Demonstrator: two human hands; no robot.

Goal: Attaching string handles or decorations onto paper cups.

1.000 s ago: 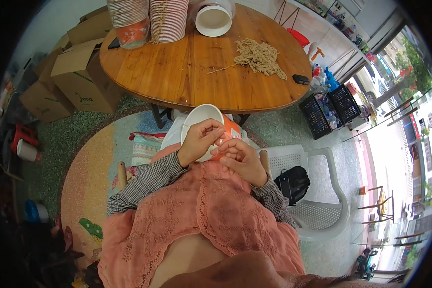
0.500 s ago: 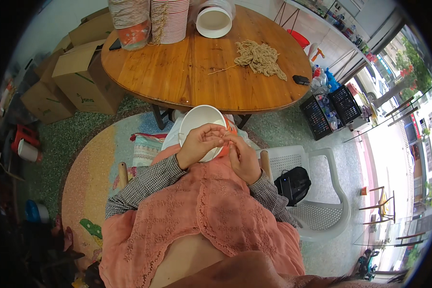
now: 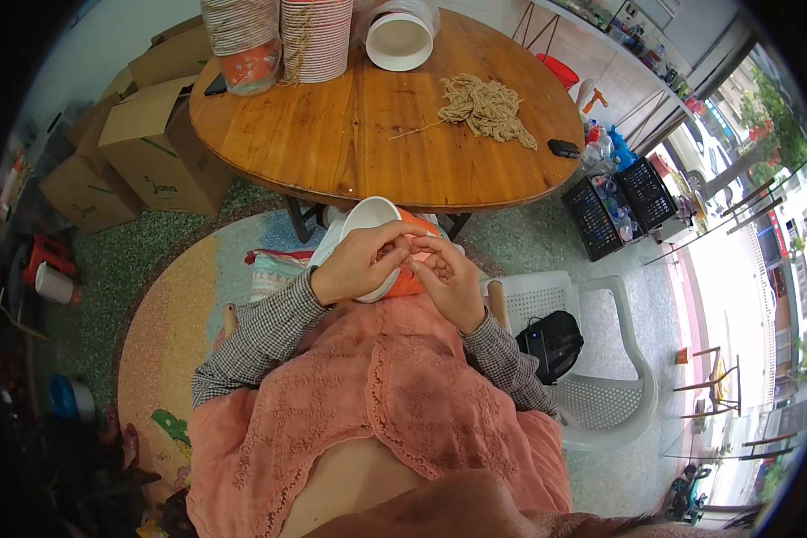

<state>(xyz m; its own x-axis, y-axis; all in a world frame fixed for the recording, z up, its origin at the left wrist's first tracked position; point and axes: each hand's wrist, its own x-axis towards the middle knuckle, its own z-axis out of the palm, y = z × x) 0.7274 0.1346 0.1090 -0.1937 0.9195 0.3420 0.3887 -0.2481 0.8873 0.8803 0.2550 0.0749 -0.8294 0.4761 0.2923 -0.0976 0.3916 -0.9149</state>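
A paper bucket, white inside and orange outside, rests tilted in my lap just below the table's near edge. My left hand lies across its mouth, thumb and fingers pinched together by the orange side. Close against it is my right hand, its fingers bent in a pinch too. The fingertips of both hands meet over the bucket's right side. Whatever they hold there is too small to make out. On the table lies a loose heap of tan twine, one end trailing left.
The round wooden table carries stacked paper buckets, another bucket on its side and a small black object. Cardboard boxes stand left. At right are a white plastic chair with a black bag, and black crates.
The bucket has turned in my lap, so its mouth looks narrower and more of the orange outside shows. My left hand has shifted slightly left; the right hand's fingers have bent differently.
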